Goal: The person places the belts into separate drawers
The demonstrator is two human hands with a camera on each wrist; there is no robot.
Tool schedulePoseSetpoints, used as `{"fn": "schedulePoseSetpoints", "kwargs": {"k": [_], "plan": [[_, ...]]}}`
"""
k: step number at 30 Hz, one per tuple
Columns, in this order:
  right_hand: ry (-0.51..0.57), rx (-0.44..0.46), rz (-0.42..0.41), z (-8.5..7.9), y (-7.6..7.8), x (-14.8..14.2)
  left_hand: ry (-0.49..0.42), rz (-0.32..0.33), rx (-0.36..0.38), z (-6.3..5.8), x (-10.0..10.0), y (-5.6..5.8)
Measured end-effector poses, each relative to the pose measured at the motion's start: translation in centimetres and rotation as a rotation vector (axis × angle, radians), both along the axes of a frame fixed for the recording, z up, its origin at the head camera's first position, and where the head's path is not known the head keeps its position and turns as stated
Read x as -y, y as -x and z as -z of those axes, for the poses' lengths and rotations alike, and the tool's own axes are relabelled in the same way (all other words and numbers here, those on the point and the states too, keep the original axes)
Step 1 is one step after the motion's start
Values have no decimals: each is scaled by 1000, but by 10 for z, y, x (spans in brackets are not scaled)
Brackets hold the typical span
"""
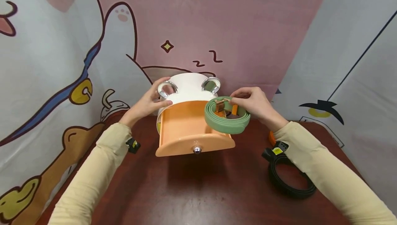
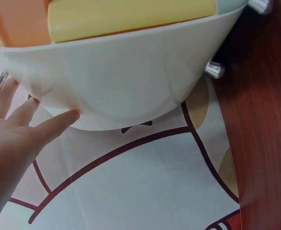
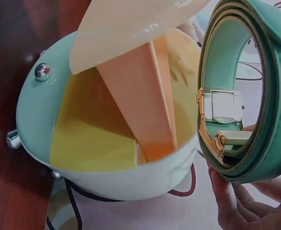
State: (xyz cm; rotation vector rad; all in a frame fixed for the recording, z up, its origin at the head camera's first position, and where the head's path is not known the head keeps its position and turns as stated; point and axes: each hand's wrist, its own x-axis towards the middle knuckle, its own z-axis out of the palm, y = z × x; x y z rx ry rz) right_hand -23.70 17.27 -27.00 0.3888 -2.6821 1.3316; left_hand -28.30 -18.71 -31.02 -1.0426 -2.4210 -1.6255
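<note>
A white storage box (image 1: 189, 80) with two silver ring ears stands on the table, its orange drawer (image 1: 183, 118) pulled out towards me. My left hand (image 1: 150, 99) rests on the box's upper left side, thumb at the front edge and fingers spread. The left wrist view shows those fingers against the white side (image 2: 121, 81). Between thumb and fingers, my right hand (image 1: 255, 104) pinches a coiled green belt (image 1: 227, 125) by its buckle side. The belt hangs over the drawer's right part and hides it. Its gold-coloured buckle (image 3: 221, 115) shows inside the coil.
A coiled black belt (image 1: 274, 180) lies on the dark red table (image 1: 198, 201) to the right, below my right forearm. Behind it, an orange coil (image 1: 272, 138) is partly hidden by the sleeve. Cartoon-printed cloth (image 1: 254, 39) hangs behind the table.
</note>
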Motion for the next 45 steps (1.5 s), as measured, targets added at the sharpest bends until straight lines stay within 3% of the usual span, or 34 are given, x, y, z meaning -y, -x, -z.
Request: {"fn": "schedulePoseSetpoints", "kwargs": {"k": [21, 34, 45], "plan": [[-30, 52, -36, 8, 7, 35, -3, 6, 13, 0, 2, 2], [-12, -21, 73, 14, -3, 56, -12, 15, 19, 0, 2, 2], [-3, -32, 143, 20, -6, 65, -32, 19, 39, 0, 2, 2]]}}
